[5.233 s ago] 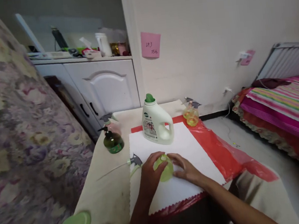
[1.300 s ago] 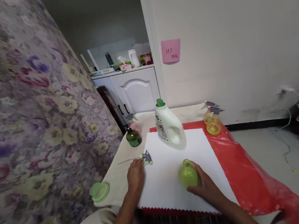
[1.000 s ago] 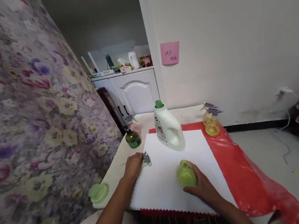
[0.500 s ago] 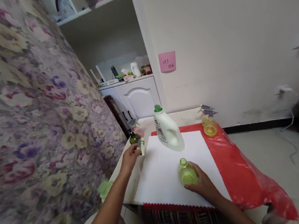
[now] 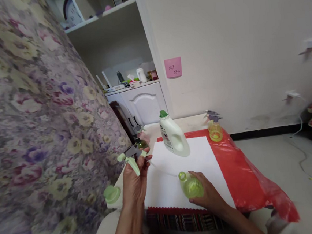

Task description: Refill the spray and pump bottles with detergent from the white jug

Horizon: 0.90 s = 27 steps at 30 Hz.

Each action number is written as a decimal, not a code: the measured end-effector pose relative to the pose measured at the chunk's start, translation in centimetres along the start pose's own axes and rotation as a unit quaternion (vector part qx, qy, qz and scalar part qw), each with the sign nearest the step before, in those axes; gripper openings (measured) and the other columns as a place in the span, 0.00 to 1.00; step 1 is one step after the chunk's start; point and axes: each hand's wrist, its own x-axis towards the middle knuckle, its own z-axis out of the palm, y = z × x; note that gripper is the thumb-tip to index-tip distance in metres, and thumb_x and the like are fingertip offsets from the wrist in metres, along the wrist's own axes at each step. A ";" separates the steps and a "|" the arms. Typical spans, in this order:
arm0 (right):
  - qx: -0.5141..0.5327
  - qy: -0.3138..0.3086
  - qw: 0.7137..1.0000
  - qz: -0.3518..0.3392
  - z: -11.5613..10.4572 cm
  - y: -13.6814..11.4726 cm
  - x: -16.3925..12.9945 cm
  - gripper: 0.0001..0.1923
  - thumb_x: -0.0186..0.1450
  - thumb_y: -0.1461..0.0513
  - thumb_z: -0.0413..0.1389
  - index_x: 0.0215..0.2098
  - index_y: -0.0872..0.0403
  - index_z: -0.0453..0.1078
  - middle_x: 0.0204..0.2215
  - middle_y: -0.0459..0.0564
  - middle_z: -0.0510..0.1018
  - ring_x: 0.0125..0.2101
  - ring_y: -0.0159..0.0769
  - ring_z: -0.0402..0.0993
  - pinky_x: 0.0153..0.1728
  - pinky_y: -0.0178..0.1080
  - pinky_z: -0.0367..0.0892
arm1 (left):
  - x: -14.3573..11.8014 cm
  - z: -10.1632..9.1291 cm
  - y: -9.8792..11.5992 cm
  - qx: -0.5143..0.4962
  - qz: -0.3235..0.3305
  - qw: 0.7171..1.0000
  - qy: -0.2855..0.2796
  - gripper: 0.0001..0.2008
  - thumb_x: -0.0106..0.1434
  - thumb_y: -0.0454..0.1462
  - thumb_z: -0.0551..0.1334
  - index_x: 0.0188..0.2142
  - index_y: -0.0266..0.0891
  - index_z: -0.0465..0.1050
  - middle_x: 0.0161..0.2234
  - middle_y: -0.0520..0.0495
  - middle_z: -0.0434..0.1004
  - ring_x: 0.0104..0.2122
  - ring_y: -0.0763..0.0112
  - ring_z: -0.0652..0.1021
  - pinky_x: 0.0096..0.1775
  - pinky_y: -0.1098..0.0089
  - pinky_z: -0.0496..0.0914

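Left hand (image 5: pixel 134 181) raised above the table's (image 5: pixel 157 128) left edge, fingers clamped on a spray head (image 5: pixel 131 157) with grey top and pale green trigger; its thin dip tube (image 5: pixel 163 170) trails rightward and down toward the mouth of the bottle. Right hand (image 5: pixel 207 194) wrapped around a small yellow-green bottle (image 5: pixel 190 184), which is tilted with its open neck pointing up and left, resting on or just above a white cloth (image 5: pixel 187 158) — cannot tell which. Hands apart, each closed on its own part. Cloth lies over a red plastic sheet (image 5: pixel 247 181) that drapes off the table's right side. At the cloth's far edge stands a white jug (image 5: pixel 173 137) with a green cap, upright. Far right corner: a yellow sprayer (image 5: pixel 214 128), a second one partly hidden behind it. Far left, just beyond the raised spray head: a dark green sprayer (image 5: pixel 141 143) and a pink one (image 5: pixel 146 134), mostly hidden. A pale green lid (image 5: pixel 111 194) lies at the near left corner of the table. Flowered fabric (image 5: pixel 35 125) fills the left. Pink note (image 5: pixel 173 67) on the wall; white cupboard (image 5: pixel 143 103) behind.
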 end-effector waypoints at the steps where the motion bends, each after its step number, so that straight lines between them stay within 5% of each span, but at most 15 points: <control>1: -0.006 -0.003 1.000 -0.003 0.0 0.0 -0.1 0.43 0.45 0.67 0.65 0.58 0.48 0.59 0.52 0.52 0.68 0.55 0.50 0.63 0.58 0.51 0.59 | -0.2 0.2 0.1 0.007 0.006 1.000 -0.002 0.14 0.53 0.40 0.69 0.39 0.41 0.74 0.43 0.49 0.79 0.32 0.75 0.79 0.33 0.74 0.70; 8: -0.034 -0.023 0.999 -0.025 0.2 0.4 -0.2 0.45 0.45 0.69 0.66 0.59 0.49 0.58 0.52 0.53 0.66 0.55 0.48 0.62 0.57 0.50 0.59 | -1.5 1.0 -1.5 0.044 -0.005 0.999 -0.018 0.10 0.56 0.38 0.67 0.38 0.39 0.74 0.46 0.45 0.78 0.35 0.71 0.79 0.34 0.72 0.70; 19: -0.051 -0.026 0.997 -0.054 0.3 -0.3 -0.5 0.46 0.47 0.66 0.66 0.62 0.47 0.54 0.50 0.53 0.65 0.52 0.48 0.63 0.54 0.50 0.61 | -5.6 0.7 -7.9 0.077 -0.071 0.994 -0.021 0.18 0.53 0.36 0.68 0.45 0.41 0.74 0.46 0.46 0.78 0.45 0.63 0.77 0.48 0.65 0.69; 27: -0.057 -0.021 0.996 -0.061 0.4 -0.7 -0.8 0.46 0.49 0.66 0.65 0.62 0.49 0.51 0.50 0.53 0.64 0.52 0.46 0.62 0.54 0.49 0.61 | -6.9 0.6 -9.2 0.048 -0.082 0.995 -0.021 0.17 0.52 0.36 0.68 0.43 0.37 0.75 0.43 0.42 0.80 0.43 0.60 0.78 0.44 0.65 0.70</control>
